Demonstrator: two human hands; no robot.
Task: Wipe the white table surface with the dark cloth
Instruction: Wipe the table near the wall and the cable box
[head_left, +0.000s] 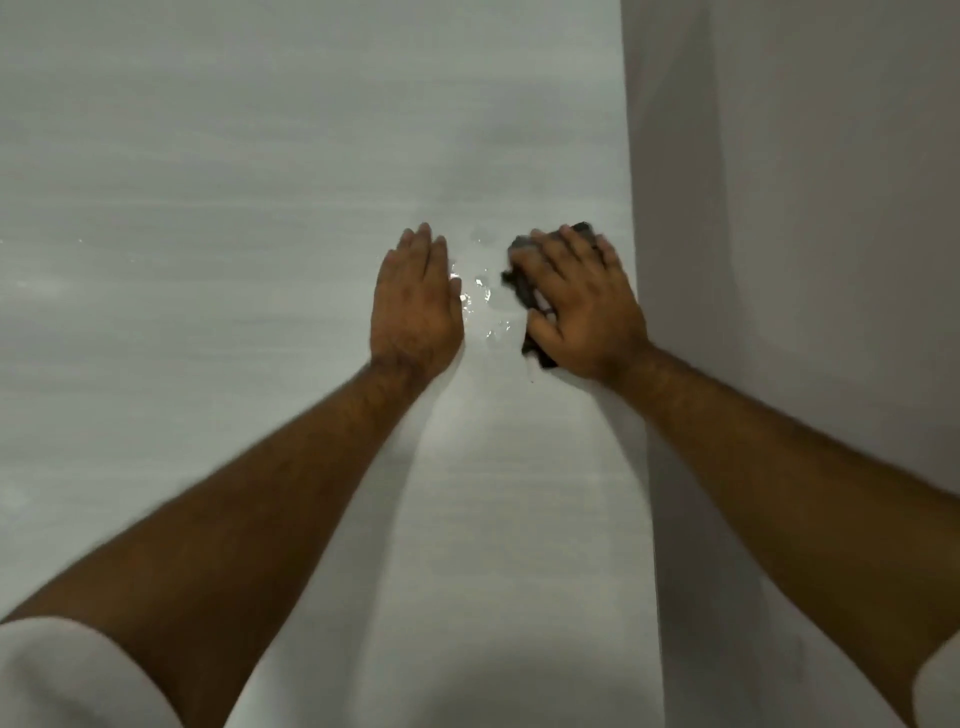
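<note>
Head view. The bench (208, 208), white with faint horizontal streaks, fills most of the frame. A grey wall (805, 182) runs along its right edge, top to bottom.

Both forearms reach forward from the lower corners, bare, with a white sleeve (67, 675) at the lower left and a sliver of another at the lower right.

Left hand (415, 296): palm down, flat on the bench, fingers straight and close together, holding nothing.

Right hand (582, 306): palm down on top of the cloth (522, 283), fingers spread over it and pressing it onto the bench. Whether the fingertips curl into the fabric cannot be told; the frame is blurred there.

The cloth is dark and bunched, lying on the bench near the wall edge, mostly covered by the right hand, showing past the fingertips and on the thumb side.

Water droplets (485, 296): a small shiny scatter on the bench between the two hands, just left of the cloth.
</note>
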